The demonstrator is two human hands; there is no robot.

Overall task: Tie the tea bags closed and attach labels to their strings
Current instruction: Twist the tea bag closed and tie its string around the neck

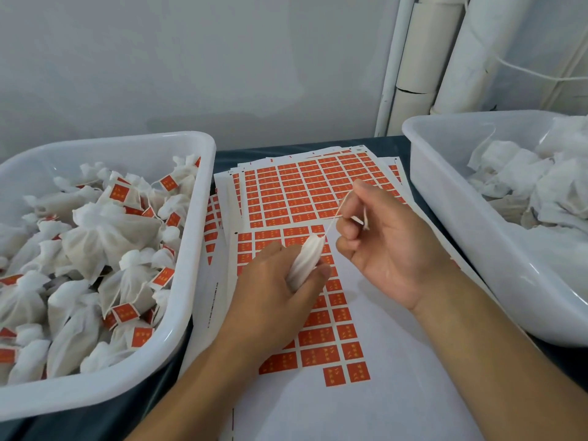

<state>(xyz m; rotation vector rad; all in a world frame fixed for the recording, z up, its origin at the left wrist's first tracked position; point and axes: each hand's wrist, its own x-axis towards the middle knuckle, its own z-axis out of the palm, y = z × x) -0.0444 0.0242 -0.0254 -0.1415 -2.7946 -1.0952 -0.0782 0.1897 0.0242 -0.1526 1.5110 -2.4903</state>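
Note:
My left hand (pixel 276 281) grips a white tea bag (pixel 307 257) just above the label sheets, its gathered neck pointing up and right. A thin white string (pixel 334 218) runs taut from that neck up to my right hand (pixel 385 243), whose fingers are curled round it and pinch it. Under both hands lies a sheet of orange-red labels (pixel 331 335), partly peeled away. More full label sheets (pixel 305 186) are stacked behind it.
A white tub (pixel 191 281) at the left holds several tied tea bags with orange labels. Another white tub (pixel 445 224) at the right holds several unlabelled white bags. White pipes stand at the back right against a grey wall. Dark cloth covers the table.

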